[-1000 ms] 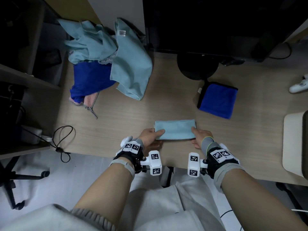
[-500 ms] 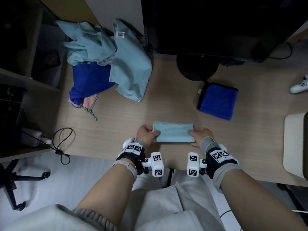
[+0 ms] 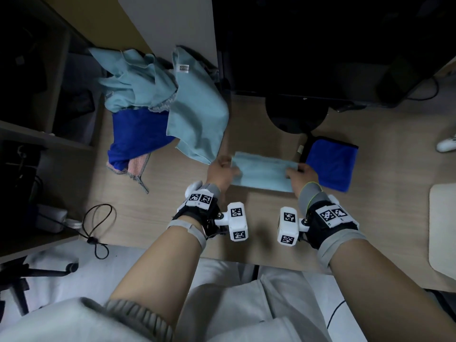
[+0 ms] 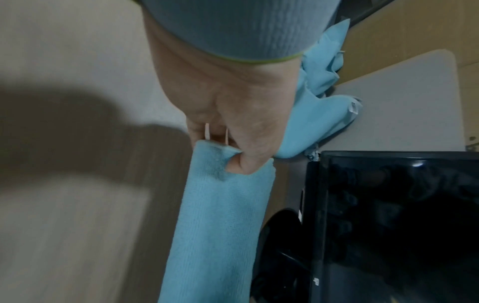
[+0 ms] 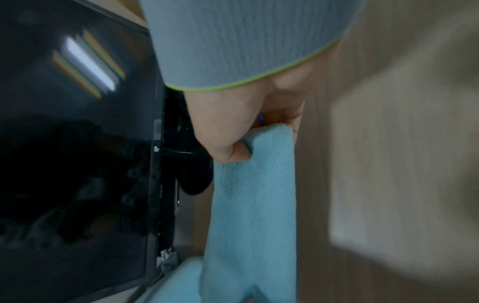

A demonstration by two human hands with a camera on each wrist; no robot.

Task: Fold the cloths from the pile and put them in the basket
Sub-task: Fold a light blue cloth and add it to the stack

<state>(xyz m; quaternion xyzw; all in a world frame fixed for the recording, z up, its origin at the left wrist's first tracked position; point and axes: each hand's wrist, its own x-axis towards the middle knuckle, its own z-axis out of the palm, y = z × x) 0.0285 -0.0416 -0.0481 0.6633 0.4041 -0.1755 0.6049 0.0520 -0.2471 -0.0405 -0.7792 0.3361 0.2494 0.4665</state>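
A folded light blue cloth (image 3: 262, 172) hangs stretched between my two hands above the desk. My left hand (image 3: 223, 170) pinches its left end, thumb on top (image 4: 242, 164). My right hand (image 3: 299, 175) pinches the right end in the same way (image 5: 238, 152). The cloth (image 4: 217, 225) (image 5: 254, 205) runs as a long folded strip away from each thumb. The pile of cloths (image 3: 158, 107), light blue over dark blue and pink, lies at the desk's back left. A folded dark blue cloth (image 3: 332, 165) lies just right of my right hand. No basket is in view.
A dark monitor (image 3: 320, 45) stands at the back on a round black base (image 3: 296, 114). A pale flat object (image 3: 443, 228) sits at the right edge. A looped black cable (image 3: 97, 223) hangs off the desk's left front. Shelves (image 3: 37, 132) stand to the left.
Both hands have lifted the folded light blue cloth off the desk's front part and carried it away from me and to the right, close to the dark blue folded cloth.
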